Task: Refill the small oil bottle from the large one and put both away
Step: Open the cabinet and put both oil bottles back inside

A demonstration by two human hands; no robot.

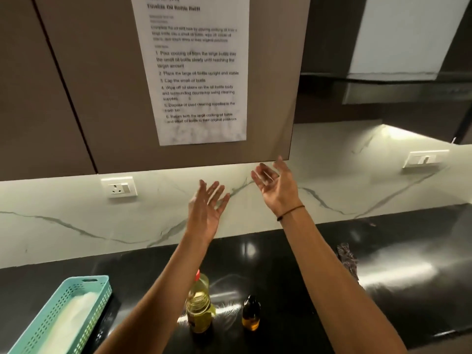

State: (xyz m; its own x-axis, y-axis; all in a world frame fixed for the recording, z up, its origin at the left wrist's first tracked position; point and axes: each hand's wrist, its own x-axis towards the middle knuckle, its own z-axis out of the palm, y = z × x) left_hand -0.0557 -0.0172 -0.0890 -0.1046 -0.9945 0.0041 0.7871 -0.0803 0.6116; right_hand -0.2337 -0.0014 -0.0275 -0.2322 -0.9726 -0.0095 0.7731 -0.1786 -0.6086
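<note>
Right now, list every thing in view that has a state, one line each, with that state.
large oil bottle: upright on the counter, red cap on, partly full.
small oil bottle: upright on the counter, right of the large one, dark cap on.
left hand: raised, fingers spread, holding nothing.
right hand: raised, palm open, holding nothing.
basket: on the counter at left, holding something white.
instruction sheet: stuck flat to the cabinet door.

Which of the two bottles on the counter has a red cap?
The large oil bottle, the taller clear one with pale yellow oil, standing on the left. The small oil bottle to its right is dark amber with a dark top.
</note>
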